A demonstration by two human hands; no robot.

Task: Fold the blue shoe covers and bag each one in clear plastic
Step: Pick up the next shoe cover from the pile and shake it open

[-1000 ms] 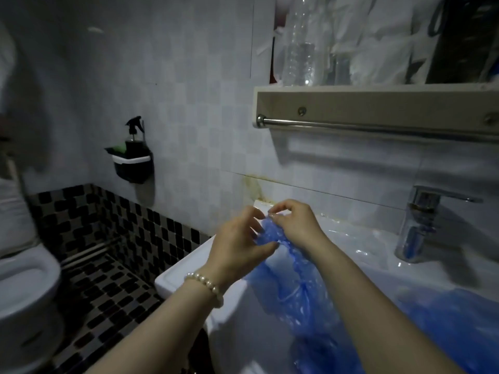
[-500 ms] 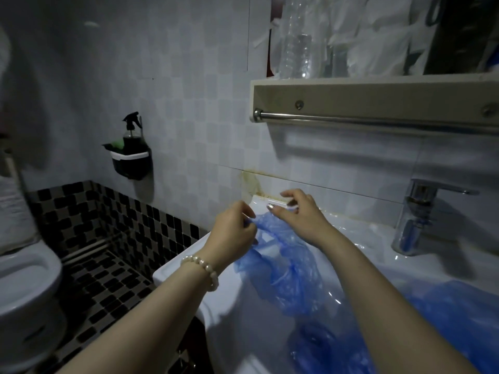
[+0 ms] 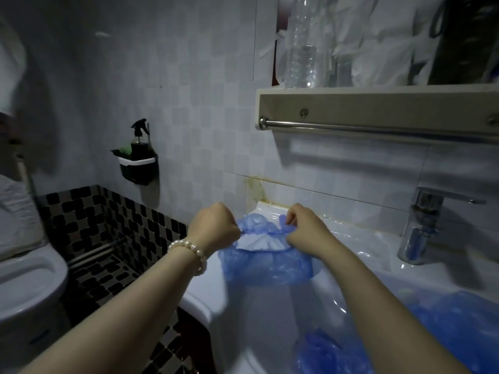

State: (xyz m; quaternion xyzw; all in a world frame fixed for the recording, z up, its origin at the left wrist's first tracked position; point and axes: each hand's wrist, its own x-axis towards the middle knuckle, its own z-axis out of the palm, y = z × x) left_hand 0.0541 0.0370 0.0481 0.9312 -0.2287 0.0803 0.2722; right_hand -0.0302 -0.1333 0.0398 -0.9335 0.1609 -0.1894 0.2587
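A thin blue shoe cover (image 3: 266,264) hangs stretched wide above the left end of the white sink (image 3: 205,282). My left hand (image 3: 214,225), with a pearl bracelet on the wrist, is shut on its left elastic edge. My right hand (image 3: 307,228) pinches the right edge. The opening between them shows the white sink behind it. More blue shoe covers (image 3: 459,330) lie heaped in the basin at the lower right, partly behind my right arm. Clear plastic (image 3: 378,247) lies on the sink's back ledge.
A chrome tap (image 3: 424,225) stands at the right of the sink. Above it runs a shelf with a towel rail (image 3: 378,128), holding a plastic bottle (image 3: 302,49) and white bags. A spray bottle holder (image 3: 139,163) hangs on the tiled wall. A toilet (image 3: 24,279) sits at the left.
My hands have moved apart, pulling the shoe cover from a bunched drape into a wide stretched opening. The view has shifted slightly upward.
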